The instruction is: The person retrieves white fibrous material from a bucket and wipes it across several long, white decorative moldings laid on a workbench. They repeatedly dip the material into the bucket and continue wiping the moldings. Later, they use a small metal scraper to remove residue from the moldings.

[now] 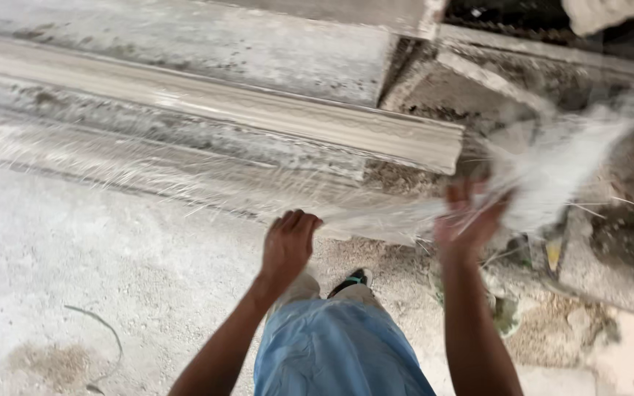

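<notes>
Plastic film [185,176] stretched over long pale moulding [258,110], running from 9 o'clock toward centre of view. Left hand [288,246] at 6 o'clock, fingers curled shut on film's lower edge. Right hand [467,220] at 4 o'clock, fingers clutching bunched film [552,169], blurred. Wrapping judged partly on: moulding's near end at 3 o'clock appeared uncovered. Concrete floor [75,279] below.

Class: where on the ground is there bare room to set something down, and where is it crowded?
Bare: concrete floor left of left hand, before the wrapped moulding. Crowded: right hand amid plastic film and rubble.
</notes>
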